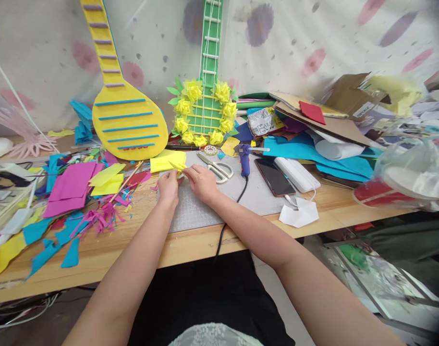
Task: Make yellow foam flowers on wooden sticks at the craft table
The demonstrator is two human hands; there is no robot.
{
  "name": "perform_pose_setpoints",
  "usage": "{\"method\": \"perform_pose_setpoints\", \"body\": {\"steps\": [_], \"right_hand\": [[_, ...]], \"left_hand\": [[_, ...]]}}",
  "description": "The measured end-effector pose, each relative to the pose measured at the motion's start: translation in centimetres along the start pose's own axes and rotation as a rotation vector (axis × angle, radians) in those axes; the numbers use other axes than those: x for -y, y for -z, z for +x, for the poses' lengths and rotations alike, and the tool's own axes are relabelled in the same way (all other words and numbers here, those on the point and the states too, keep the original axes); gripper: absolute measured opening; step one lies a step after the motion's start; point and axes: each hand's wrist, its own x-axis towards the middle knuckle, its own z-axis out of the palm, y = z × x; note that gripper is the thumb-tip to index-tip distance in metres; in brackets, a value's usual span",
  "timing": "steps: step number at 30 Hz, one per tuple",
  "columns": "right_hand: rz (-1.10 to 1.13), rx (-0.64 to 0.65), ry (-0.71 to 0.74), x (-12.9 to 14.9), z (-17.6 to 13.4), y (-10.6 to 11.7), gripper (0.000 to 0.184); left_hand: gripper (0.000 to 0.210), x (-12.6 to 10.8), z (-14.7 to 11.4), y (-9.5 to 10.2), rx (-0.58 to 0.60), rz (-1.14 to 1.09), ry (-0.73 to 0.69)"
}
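Note:
My left hand [168, 188] and my right hand [201, 181] meet over the grey cutting mat, fingers closed on a small piece of yellow crepe paper [178, 166]. Part of that piece is hidden by the fingers. Just behind them lies a folded yellow paper strip [167, 160]. Scissors [219, 169] with pale handles rest on the mat close to my right hand. A blue glue gun [244, 161] with a black cord stands to the right of the scissors. Farther back, a green paper instrument [205, 113] carries a ring of yellow paper flowers [184, 106].
A yellow paper instrument [131, 117] leans at the back left. Magenta paper sheets [70, 187] and coloured scraps cover the table's left side. To the right are a phone [274, 176], a white power bank [297, 174], blue paper [345, 166] and a plastic-wrapped cup [392, 187].

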Motion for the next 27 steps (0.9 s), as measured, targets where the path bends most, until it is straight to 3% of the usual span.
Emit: {"method": "perform_pose_setpoints", "body": {"steps": [10, 15, 20, 24, 27], "right_hand": [[-0.033, 0.008, -0.097, 0.0, 0.0, 0.0, 0.030], [-0.007, -0.012, -0.136, -0.3, 0.1, 0.2, 0.028], [0.008, 0.003, -0.135, 0.0, 0.0, 0.1, 0.029], [-0.007, 0.045, -0.172, 0.3, 0.0, 0.0, 0.032], [-0.031, 0.078, -0.206, 0.6, -0.1, 0.0, 0.035]], "left_hand": [[0.018, 0.3, 0.1, 0.3, 0.059, 0.088, -0.014], [0.015, 0.6, 0.2, 1.0, 0.110, 0.472, -0.323], [0.007, 0.4, 0.4, 1.7, 0.011, 0.791, -0.599], [0.007, 0.5, 0.5, 1.8, 0.011, 0.775, -0.609], [0.007, 0.8, 0.6, 1.6, 0.022, 0.673, -0.534]]}}
